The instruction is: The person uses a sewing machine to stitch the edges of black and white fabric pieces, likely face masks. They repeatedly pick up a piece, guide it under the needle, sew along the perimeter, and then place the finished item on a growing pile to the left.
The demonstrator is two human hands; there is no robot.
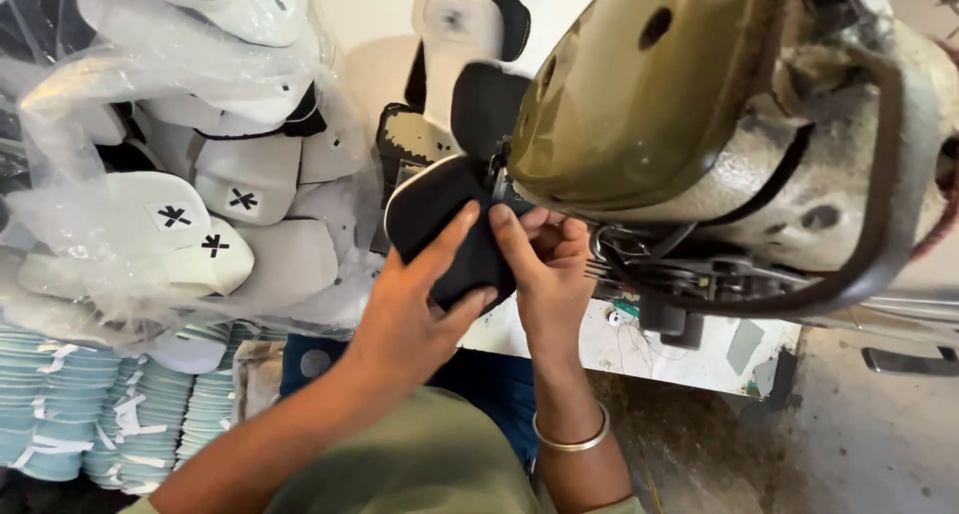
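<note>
A black padded fabric piece with a white edge [432, 209] lies under the head of an olive and grey sewing machine [699, 104]. My left hand [415, 309] grips the piece from below, thumb and fingers around its lower end. My right hand [544, 264] presses its fingers on the piece's right side, close beside the machine's needle area. A metal bangle [571, 442] circles my right wrist. The needle itself is hidden by the machine head.
A clear plastic bag of white shoe parts with black cross marks [190, 194] fills the left. Stacks of pale blue-green soles [90, 414] lie below it. More black and white pieces [470, 34] stand behind the machine. A white machine table edge [679, 349] runs right.
</note>
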